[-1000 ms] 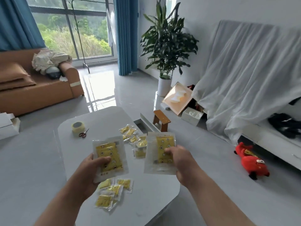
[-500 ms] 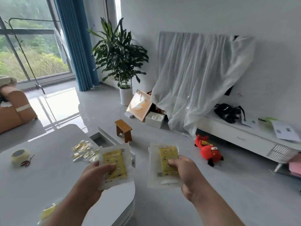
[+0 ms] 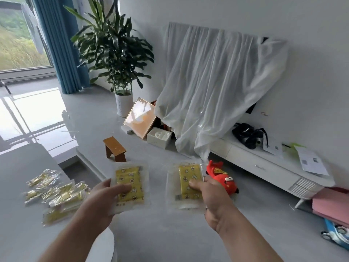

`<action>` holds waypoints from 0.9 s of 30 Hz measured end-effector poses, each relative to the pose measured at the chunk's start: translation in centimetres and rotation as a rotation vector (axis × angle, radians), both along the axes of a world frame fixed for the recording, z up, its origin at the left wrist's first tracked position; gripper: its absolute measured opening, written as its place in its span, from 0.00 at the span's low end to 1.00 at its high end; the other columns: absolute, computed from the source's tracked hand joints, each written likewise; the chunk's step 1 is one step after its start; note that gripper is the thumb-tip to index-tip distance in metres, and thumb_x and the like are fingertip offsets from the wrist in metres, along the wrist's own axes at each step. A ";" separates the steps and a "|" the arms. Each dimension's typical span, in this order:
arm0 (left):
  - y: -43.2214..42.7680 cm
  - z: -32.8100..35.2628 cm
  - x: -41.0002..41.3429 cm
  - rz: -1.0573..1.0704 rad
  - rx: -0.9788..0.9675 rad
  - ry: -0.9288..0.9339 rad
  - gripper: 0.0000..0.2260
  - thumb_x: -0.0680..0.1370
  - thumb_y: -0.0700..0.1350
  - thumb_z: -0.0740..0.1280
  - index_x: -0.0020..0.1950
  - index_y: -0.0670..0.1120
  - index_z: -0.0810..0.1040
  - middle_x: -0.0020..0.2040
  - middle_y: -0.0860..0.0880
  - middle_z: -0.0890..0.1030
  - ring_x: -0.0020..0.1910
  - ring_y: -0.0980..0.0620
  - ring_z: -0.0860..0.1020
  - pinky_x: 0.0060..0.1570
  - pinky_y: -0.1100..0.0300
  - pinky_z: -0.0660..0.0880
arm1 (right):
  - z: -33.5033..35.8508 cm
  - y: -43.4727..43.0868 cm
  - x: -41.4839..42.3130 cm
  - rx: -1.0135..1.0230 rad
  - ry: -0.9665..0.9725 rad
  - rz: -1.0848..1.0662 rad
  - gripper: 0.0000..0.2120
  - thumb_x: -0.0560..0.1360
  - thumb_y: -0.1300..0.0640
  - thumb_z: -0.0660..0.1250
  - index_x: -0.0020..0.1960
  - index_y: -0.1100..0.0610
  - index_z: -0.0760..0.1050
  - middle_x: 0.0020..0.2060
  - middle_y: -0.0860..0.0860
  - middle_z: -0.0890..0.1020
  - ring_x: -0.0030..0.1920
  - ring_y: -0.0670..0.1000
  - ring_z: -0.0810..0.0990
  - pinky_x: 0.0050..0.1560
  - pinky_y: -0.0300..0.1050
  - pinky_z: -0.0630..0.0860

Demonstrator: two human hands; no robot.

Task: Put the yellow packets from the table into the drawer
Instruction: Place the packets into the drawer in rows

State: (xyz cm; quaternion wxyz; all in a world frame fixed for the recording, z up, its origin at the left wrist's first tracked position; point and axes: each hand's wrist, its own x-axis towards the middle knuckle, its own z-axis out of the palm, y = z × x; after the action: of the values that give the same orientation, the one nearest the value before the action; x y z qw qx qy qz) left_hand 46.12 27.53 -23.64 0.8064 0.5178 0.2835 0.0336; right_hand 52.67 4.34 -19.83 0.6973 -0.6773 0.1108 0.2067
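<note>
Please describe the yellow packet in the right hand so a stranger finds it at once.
Find the low white cabinet, then the red plush toy before it. The right hand holds this yellow packet, seen beside the toy; its twin, in the left hand, is nearer the table.

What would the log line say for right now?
left hand: holds yellow packet | right hand: holds another yellow packet | small packets: lying on table

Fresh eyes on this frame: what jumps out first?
Centre frame: the left hand holds the left packet, the right hand the right packet, both yellow. Behind, a white sheet drapes the wall above a red toy on the floor. Loose packets lie on the table, lower left.
</note>
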 end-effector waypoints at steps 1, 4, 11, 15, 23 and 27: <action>0.1 0.0 1.7 0.007 -0.012 0.014 0.12 0.71 0.31 0.68 0.54 0.37 0.77 0.44 0.38 0.84 0.44 0.38 0.82 0.44 0.46 0.78 | 0.0 0.1 1.9 -0.010 0.013 0.009 0.09 0.75 0.66 0.65 0.43 0.59 0.83 0.41 0.58 0.86 0.49 0.62 0.84 0.56 0.63 0.78; 0.4 0.4 6.2 0.020 -0.025 0.031 0.13 0.70 0.31 0.69 0.54 0.37 0.76 0.45 0.37 0.84 0.46 0.36 0.81 0.51 0.42 0.76 | 0.3 0.3 7.1 -0.026 0.016 0.020 0.07 0.76 0.65 0.65 0.46 0.60 0.82 0.43 0.59 0.86 0.50 0.63 0.83 0.56 0.64 0.77; 1.0 1.8 14.5 0.072 0.005 0.000 0.14 0.68 0.32 0.69 0.53 0.38 0.77 0.40 0.41 0.85 0.38 0.42 0.84 0.36 0.51 0.77 | 0.9 2.1 17.8 0.003 -0.009 0.109 0.09 0.78 0.64 0.63 0.52 0.56 0.81 0.46 0.56 0.86 0.51 0.59 0.83 0.57 0.63 0.77; 0.5 1.8 19.7 0.143 0.028 -0.006 0.11 0.72 0.31 0.68 0.54 0.37 0.77 0.40 0.40 0.85 0.38 0.42 0.83 0.34 0.53 0.78 | 0.6 2.9 24.4 0.053 0.008 0.175 0.09 0.78 0.65 0.62 0.51 0.58 0.81 0.45 0.57 0.86 0.51 0.61 0.83 0.56 0.64 0.77; -1.9 2.5 29.7 0.355 -0.002 -0.048 0.10 0.73 0.30 0.65 0.53 0.36 0.76 0.37 0.40 0.83 0.32 0.44 0.83 0.28 0.56 0.79 | 1.2 3.2 38.9 0.095 -0.007 0.341 0.11 0.76 0.67 0.60 0.50 0.60 0.80 0.47 0.61 0.85 0.50 0.63 0.82 0.56 0.63 0.78; -2.2 2.8 33.3 0.468 -0.007 -0.085 0.12 0.73 0.31 0.66 0.56 0.35 0.75 0.42 0.38 0.84 0.37 0.42 0.83 0.30 0.54 0.80 | 1.5 4.5 44.5 0.097 -0.007 0.503 0.11 0.78 0.66 0.60 0.50 0.58 0.80 0.43 0.57 0.86 0.47 0.60 0.84 0.50 0.58 0.80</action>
State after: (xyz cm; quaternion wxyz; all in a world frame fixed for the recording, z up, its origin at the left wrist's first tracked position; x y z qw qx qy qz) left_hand 79.43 25.30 -20.80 0.7896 0.4335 0.3619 0.2403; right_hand 97.21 8.81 -18.31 0.6560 -0.6501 -0.0734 0.3765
